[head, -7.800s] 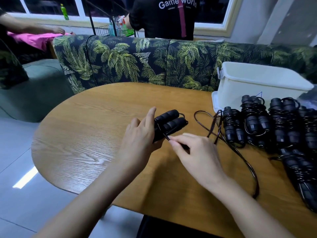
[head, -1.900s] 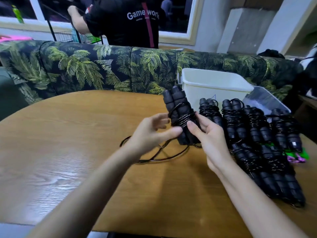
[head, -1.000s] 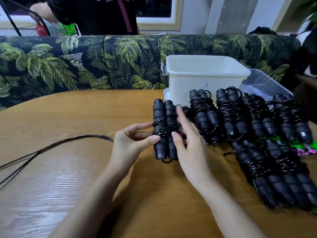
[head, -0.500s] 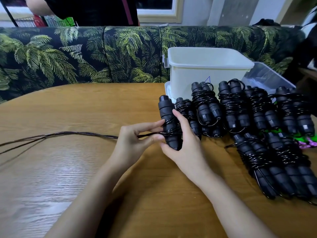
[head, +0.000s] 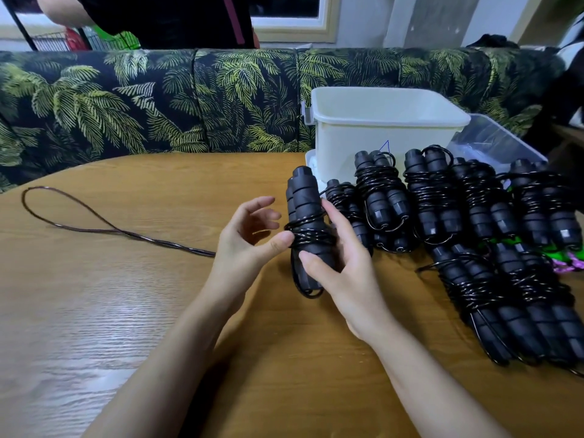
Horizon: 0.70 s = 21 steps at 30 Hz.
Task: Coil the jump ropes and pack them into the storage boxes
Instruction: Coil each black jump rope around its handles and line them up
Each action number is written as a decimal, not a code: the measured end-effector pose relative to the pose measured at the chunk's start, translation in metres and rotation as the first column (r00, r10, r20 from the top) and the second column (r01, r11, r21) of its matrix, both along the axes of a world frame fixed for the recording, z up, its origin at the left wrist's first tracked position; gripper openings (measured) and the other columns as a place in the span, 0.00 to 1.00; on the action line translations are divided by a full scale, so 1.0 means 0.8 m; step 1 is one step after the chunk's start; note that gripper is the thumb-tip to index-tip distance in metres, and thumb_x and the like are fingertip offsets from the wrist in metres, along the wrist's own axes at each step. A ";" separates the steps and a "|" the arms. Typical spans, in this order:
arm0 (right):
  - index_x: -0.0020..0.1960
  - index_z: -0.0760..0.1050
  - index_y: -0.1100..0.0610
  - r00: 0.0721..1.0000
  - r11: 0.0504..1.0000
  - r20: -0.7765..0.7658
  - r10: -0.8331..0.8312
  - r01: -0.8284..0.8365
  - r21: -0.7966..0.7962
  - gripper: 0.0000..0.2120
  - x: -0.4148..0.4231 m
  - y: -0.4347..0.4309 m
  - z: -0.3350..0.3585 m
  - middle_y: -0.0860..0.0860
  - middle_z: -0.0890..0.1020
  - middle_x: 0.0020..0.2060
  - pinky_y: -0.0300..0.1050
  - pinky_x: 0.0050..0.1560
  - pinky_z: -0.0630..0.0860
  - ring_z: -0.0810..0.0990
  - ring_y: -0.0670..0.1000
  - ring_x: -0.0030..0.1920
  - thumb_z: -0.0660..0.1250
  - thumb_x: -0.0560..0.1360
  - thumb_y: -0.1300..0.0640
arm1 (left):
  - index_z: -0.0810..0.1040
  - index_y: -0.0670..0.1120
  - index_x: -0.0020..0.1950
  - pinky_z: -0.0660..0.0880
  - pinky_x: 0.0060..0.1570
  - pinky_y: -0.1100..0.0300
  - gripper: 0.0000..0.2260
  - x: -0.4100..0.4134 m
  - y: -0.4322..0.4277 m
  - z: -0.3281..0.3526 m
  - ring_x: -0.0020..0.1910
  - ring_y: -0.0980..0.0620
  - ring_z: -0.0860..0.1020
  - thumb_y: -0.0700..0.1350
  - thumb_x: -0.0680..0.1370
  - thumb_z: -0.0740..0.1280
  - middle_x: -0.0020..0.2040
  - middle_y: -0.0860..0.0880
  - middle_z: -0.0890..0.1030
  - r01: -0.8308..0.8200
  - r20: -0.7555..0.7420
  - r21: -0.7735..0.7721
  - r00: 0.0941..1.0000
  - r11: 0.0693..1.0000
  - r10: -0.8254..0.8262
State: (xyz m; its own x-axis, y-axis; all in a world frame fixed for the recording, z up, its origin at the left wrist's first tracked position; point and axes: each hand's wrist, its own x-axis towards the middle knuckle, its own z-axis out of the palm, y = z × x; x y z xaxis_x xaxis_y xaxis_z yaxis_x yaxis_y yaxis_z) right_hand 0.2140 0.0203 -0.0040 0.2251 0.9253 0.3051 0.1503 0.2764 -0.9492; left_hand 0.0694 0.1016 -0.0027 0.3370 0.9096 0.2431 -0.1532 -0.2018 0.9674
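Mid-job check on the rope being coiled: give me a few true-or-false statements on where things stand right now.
1. The right hand grips the rope handles. True.
2. Every bit of this rope is wound on. False: a loose cord loop trails left across the table.
3. The coiled ropes are already packed away. False: the finished bundles lie on the table in front of the white box.
4. The left hand touches the wound cord with its thumb. True.
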 end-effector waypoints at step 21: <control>0.79 0.57 0.45 0.792 0.981 0.580 -0.191 0.147 0.123 0.31 -0.003 0.006 -0.016 0.47 0.64 0.75 0.25 0.66 0.58 0.61 0.38 0.72 0.64 0.79 0.52 | 0.77 0.51 0.60 0.79 0.45 0.55 0.29 0.007 -0.008 0.001 0.46 0.48 0.82 0.49 0.62 0.82 0.43 0.49 0.84 -0.115 -0.041 -0.114 0.993 0.987 0.111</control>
State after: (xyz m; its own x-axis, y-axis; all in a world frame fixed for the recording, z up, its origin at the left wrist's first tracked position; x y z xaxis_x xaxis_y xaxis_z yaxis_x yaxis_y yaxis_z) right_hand 0.2118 0.0251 -0.0170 0.1329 0.8614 0.4903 0.7224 0.2545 -0.6429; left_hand 0.0748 0.0949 -0.0020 0.2366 0.9637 0.1235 -0.1025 -0.1017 0.9895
